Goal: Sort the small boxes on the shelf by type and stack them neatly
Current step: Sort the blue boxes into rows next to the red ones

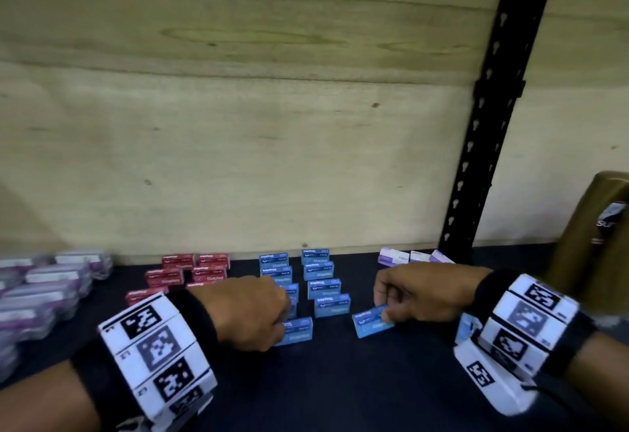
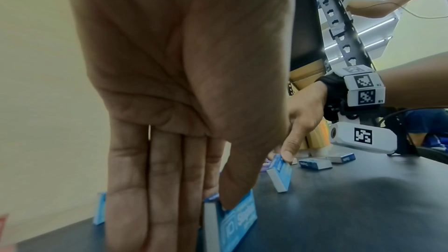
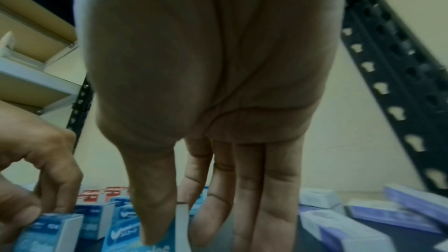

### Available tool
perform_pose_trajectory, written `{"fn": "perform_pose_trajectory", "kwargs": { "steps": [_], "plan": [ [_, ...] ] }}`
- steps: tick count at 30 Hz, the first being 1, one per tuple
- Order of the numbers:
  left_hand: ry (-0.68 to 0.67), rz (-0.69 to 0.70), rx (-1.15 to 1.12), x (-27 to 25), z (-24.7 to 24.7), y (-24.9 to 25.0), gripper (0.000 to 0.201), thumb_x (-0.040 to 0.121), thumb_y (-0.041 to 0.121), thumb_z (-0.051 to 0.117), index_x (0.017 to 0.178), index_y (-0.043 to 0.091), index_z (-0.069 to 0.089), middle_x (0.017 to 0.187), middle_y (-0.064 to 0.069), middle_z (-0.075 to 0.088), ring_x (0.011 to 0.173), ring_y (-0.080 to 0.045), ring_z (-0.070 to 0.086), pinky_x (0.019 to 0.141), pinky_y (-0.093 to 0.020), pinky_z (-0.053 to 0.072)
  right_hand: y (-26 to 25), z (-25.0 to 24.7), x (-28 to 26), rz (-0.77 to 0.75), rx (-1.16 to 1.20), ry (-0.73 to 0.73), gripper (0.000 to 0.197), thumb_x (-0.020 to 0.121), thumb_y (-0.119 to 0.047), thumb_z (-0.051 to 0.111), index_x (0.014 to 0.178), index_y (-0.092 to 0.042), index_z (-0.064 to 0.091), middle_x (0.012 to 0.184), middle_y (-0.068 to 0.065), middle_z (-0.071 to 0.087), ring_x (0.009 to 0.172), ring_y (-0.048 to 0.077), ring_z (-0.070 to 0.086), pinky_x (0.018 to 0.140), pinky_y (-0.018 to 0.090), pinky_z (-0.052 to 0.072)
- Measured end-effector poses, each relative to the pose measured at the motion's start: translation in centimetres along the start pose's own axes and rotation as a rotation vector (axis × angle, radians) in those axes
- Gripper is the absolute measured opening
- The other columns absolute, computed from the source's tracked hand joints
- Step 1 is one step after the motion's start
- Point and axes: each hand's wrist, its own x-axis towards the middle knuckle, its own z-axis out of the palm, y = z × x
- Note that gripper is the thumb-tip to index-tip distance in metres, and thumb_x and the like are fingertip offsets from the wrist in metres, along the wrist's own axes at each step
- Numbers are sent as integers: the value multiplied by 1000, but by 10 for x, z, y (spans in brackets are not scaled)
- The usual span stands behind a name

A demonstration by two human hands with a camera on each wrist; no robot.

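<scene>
At the far left of the dark shelf (image 1: pixel 340 380) lie clear packets with purple contents (image 1: pixel 51 281), blurred; next to them the red boxes (image 1: pixel 190 271) stand in short rows toward the wooden back panel (image 1: pixel 238 125). Right of these, the left hand (image 1: pixel 252 309) pinches the nearest blue box (image 1: pixel 297 329) of the left blue column, thumb on its printed face and fingers behind it, the box upright on its long edge. Just beside it runs a second column of blue boxes (image 1: pixel 323 281), also upright. Further right, the right hand (image 1: pixel 422 292) holds another blue box (image 1: pixel 372 321) between thumb and fingers, tilted and apart from the columns, its lower edge on the shelf. Behind that hand lie purple-and-white boxes (image 1: pixel 408 256) near the black slotted upright (image 1: pixel 493 125), and a brown carton (image 1: pixel 592 237) stands at the far right.
</scene>
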Motion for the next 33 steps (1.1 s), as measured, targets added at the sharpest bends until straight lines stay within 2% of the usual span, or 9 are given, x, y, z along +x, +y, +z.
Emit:
{"fn": "perform_pose_trajectory", "kwargs": {
  "steps": [6,11,15,19,21,23,25,28,33],
  "plan": [
    [-14,-19,-19,-13,4,-16,22,93,31,48,97,17,65,102,-6,65,92,-26,63,80,-33,51,-25,7,14,-71,-8,-9,18,91,-35,67,105,-27,58,97,-8,68,77,4,57,74,23,47],
    [-12,-38,-36,-17,5,-20,22,93,31,49,99,19,66,101,-3,67,91,-24,64,81,-33,53,-36,9,19,-72,-51,-10,20,89,-38,69,104,-30,59,98,-8,68,77,3,57,74,22,46],
    [57,-67,-6,-20,-3,-17,27,93,42,51,101,21,66,101,1,67,91,-21,64,82,-35,53,-33,7,14,-45,-20,-7,19,88,-38,70,100,-31,58,92,-12,67,68,-2,55,67,16,41],
    [187,-40,74,-19,-21,1,32,93,52,49,108,27,62,105,4,65,96,-22,62,78,-31,45,-13,-15,-5,56,-52,41,19,85,-43,70,98,-33,59,90,-14,67,68,-3,56,70,18,44],
    [231,16,52,-13,-28,17,30,93,53,49,107,30,62,104,6,65,97,-21,61,78,-32,43,4,-26,-18,111,-103,64,16,87,-39,69,99,-32,61,89,-13,65,67,-3,54,66,15,41],
    [239,86,3,-3,-32,35,28,92,52,50,104,29,62,101,8,66,97,-19,61,78,-31,46,21,-32,-30,195,-146,80,11,88,-33,68,94,-31,60,85,-12,61,71,1,54,65,16,40],
    [229,148,-42,12,-32,55,27,91,52,51,100,29,62,100,8,66,97,-19,61,81,-34,50,37,-35,-42,297,-214,67,7,90,-29,66,92,-30,59,84,-14,60,80,8,56,72,20,43],
    [212,212,-80,34,-33,85,26,91,53,53,98,30,62,108,5,65,103,-22,60,82,-34,48,53,-36,-59,403,-309,8,13,91,-19,60,102,-20,66,96,-6,68,90,19,61,84,30,48],
    [189,237,-94,65,-34,136,40,91,58,52,112,26,63,119,1,61,109,-25,57,82,-34,41,65,-30,-79,504,-346,-32,21,94,-19,62,115,-20,63,103,-5,57,93,13,51,81,25,41]
  ]
}}
